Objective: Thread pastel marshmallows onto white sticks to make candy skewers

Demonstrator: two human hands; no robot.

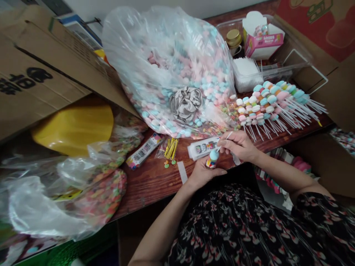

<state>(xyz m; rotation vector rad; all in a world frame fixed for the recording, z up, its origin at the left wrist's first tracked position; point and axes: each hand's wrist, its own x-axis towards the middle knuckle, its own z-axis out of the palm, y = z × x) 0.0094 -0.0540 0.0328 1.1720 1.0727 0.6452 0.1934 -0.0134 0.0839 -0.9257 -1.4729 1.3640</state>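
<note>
1. One right hand (237, 145), thumb and fingers pinching one white stick (227, 135)
2. One left hand (203, 173), fingers curled, cradling one round blue candy (213, 154) on one multicoloured piece (210, 163), both on that stick, above the wooden table (155, 186)
3. One clear plastic bag (166, 62) of pastel candies, knotted with one grey tie (185, 104), just beyond both hands
4. Dozens of candy skewers (266, 105), too many to count, fanned beside the bag
5. Two printed packets (144, 150) (203, 147) and one bundle of gold twist ties (171, 147) on the table
</note>
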